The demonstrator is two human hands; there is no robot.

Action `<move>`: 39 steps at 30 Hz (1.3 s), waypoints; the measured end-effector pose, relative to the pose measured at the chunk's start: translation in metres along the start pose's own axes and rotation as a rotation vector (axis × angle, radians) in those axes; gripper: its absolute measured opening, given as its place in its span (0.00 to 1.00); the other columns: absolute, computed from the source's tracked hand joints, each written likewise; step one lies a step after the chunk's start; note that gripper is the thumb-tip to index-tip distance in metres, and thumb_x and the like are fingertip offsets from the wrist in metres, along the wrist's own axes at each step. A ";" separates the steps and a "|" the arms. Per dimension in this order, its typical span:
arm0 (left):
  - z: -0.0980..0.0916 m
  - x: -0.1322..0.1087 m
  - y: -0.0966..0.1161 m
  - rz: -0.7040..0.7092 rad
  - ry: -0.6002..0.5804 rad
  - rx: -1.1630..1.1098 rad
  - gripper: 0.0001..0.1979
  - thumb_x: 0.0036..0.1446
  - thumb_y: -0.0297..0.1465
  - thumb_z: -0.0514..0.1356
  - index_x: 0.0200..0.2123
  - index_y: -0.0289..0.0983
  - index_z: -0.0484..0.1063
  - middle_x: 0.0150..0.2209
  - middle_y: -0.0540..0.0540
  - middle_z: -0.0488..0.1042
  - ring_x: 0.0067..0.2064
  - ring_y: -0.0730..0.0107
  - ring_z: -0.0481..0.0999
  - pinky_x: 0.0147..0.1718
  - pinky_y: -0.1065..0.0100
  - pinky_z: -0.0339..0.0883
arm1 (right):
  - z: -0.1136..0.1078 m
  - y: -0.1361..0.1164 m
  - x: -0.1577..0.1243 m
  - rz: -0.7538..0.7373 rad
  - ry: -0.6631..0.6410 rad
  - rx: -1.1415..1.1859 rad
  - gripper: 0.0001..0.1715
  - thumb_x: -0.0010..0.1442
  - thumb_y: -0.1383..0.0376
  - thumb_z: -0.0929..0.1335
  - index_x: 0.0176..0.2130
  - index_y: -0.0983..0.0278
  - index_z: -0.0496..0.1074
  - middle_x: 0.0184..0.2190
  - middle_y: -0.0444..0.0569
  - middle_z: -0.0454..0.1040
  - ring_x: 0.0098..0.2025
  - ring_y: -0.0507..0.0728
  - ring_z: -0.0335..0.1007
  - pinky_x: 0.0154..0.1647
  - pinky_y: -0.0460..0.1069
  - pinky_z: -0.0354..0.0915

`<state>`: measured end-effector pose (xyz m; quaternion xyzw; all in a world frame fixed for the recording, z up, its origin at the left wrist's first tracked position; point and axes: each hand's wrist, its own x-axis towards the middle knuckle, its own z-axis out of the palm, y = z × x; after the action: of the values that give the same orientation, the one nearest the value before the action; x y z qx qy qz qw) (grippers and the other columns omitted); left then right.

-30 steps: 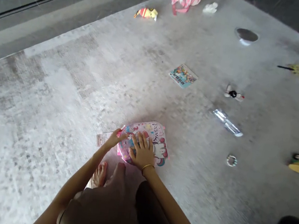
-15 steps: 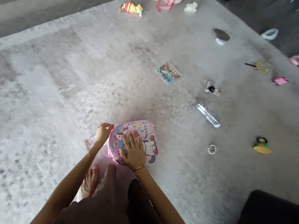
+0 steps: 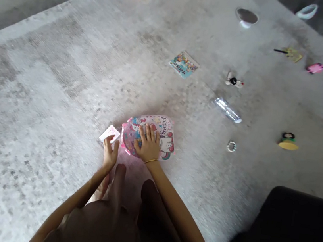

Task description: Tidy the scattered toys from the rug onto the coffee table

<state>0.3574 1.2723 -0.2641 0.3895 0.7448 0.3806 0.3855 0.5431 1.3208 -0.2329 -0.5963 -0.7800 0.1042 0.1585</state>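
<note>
Two hands work at the pink unicorn pouch (image 3: 159,134), which lies flat on the grey rug (image 3: 49,81) directly ahead of our knees; we take this pouch as the landmark for every position below.

Just left of the pouch lies a small white card (image 3: 109,133), tilted, its right corner close to the pouch's left edge. Our left hand (image 3: 110,154) sits just below that card with its fingers reaching up to it; the fingertips appear to touch the card's lower edge, but we cannot tell whether they pinch it or merely rest on it.

On the pouch itself, our right hand (image 3: 147,145) lies flat, fingers spread, pressing the left half of the printed face. It grasps nothing; it pins the pouch to the rug. A thin bangle (image 3: 151,161) circles that wrist.

Above and right of the pouch lies a colourful booklet (image 3: 184,64). Further right lie a clear tube (image 3: 228,110) and a small ring (image 3: 231,146), both well apart from the pouch.

We judge the step in hand to be steadying the pouch while handling the card. The next move calls for a firm fingertip pinch on the thin card, since it lies flat against the pile, and for continued downward pressure from the right hand.
</note>
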 end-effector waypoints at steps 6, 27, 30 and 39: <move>0.025 -0.023 -0.025 -0.220 -0.374 -0.191 0.22 0.55 0.53 0.58 0.33 0.38 0.68 0.31 0.43 0.76 0.34 0.61 0.77 0.35 0.60 0.72 | -0.004 0.001 0.007 0.067 0.007 -0.016 0.38 0.66 0.54 0.62 0.70 0.61 0.53 0.71 0.58 0.50 0.72 0.65 0.44 0.70 0.65 0.36; 0.029 0.013 0.039 -0.738 -0.475 -0.433 0.13 0.62 0.37 0.54 0.31 0.36 0.73 0.33 0.42 0.78 0.39 0.64 0.80 0.39 0.65 0.72 | -0.003 0.003 0.015 0.169 0.043 0.011 0.37 0.68 0.54 0.61 0.70 0.63 0.52 0.71 0.59 0.49 0.72 0.66 0.41 0.70 0.67 0.34; 0.031 0.031 0.046 -0.756 -0.432 -0.418 0.20 0.63 0.47 0.51 0.33 0.36 0.71 0.30 0.42 0.76 0.33 0.65 0.78 0.34 0.65 0.72 | -0.006 0.005 0.019 0.183 0.056 0.057 0.38 0.65 0.53 0.63 0.69 0.64 0.55 0.70 0.60 0.51 0.72 0.67 0.43 0.69 0.67 0.36; 0.044 0.071 0.059 -0.499 -0.327 -0.366 0.14 0.55 0.43 0.62 0.28 0.40 0.66 0.25 0.49 0.70 0.32 0.70 0.75 0.35 0.69 0.71 | -0.024 0.103 -0.012 0.696 0.390 0.495 0.39 0.63 0.45 0.60 0.62 0.68 0.64 0.60 0.63 0.67 0.64 0.67 0.60 0.61 0.64 0.60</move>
<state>0.3847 1.3698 -0.2504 0.1759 0.6649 0.3343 0.6443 0.6471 1.3357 -0.2487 -0.7750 -0.4412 0.2201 0.3953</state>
